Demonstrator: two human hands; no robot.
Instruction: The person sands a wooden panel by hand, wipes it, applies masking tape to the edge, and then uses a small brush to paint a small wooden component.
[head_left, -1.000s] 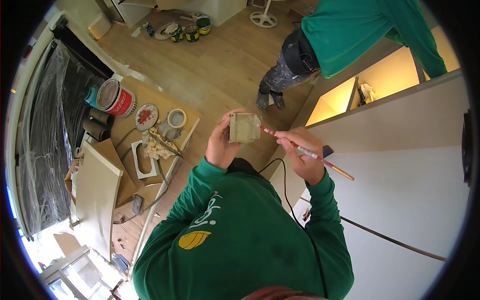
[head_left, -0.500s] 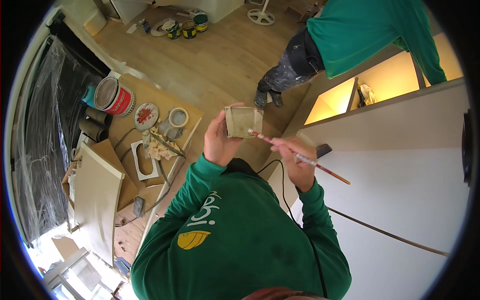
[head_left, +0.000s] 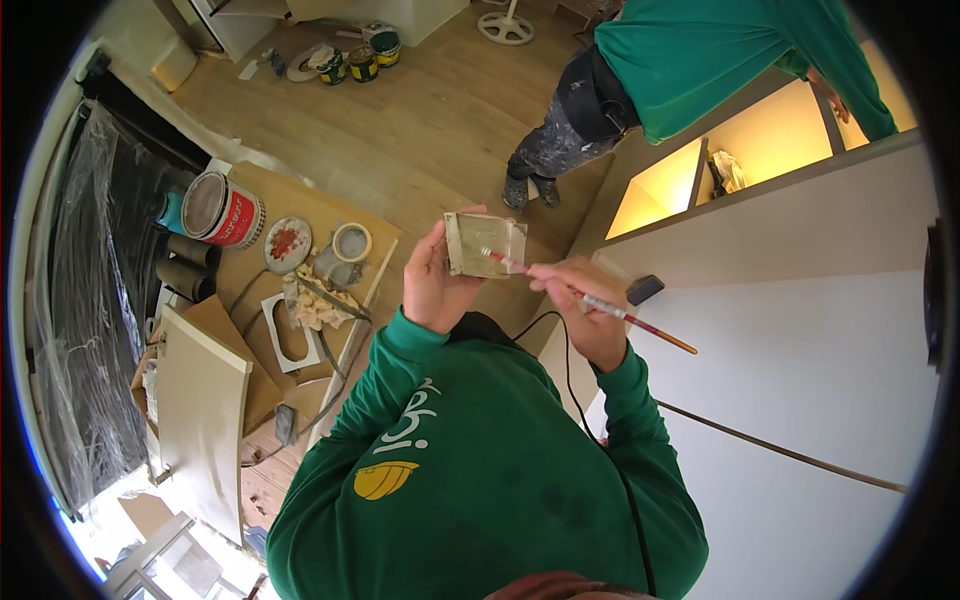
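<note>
My left hand (head_left: 437, 282) holds a small square greyish-beige container (head_left: 484, 244) up in front of my chest. My right hand (head_left: 583, 312) grips a thin brush (head_left: 600, 305) with a reddish handle; its tip rests inside the container and the handle points down to the right. Both arms wear green sleeves.
Another person in a green top and dark trousers (head_left: 640, 80) bends over lit cabinet niches (head_left: 700, 170) at upper right. A white cabinet face (head_left: 800, 380) fills the right. On cardboard at left stand a red paint can (head_left: 222, 208), lids, rolls and a beige panel (head_left: 200, 420). More cans (head_left: 360, 60) stand on the wooden floor.
Both hands keep the same grips. The brush tip has shifted a little within the container, and the view has tilted slightly.
</note>
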